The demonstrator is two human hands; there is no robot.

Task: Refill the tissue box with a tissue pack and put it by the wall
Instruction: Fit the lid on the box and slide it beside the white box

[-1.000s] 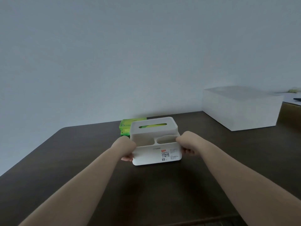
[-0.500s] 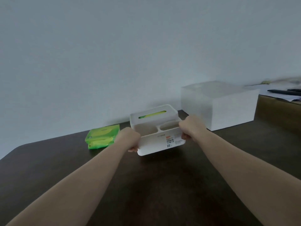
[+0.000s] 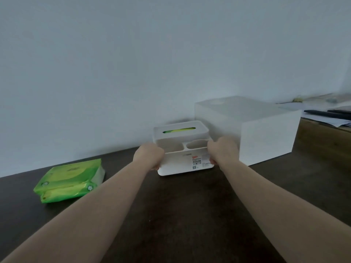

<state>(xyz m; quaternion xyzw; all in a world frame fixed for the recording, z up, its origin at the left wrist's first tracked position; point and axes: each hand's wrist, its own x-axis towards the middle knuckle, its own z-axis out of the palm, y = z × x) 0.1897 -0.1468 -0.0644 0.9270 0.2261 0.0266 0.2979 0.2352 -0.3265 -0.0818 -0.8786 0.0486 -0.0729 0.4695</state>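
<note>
Forearms reach out over the dark table (image 3: 180, 215). Left hand (image 3: 149, 155) and right hand (image 3: 221, 151) have their fingers clamped on the two ends of the white tissue box (image 3: 182, 156), which sits near the wall (image 3: 133, 63) with green showing through its top slot. Green tissue packs (image 3: 69, 180) lie well off to its left; a large white box (image 3: 252, 128) stands just beside it on the right.

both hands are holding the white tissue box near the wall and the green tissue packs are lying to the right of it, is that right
Not quite. In the head view, the green packs lie to the left of the tissue box, not the right. Both the left hand and right hand do hold it near the wall.
</note>
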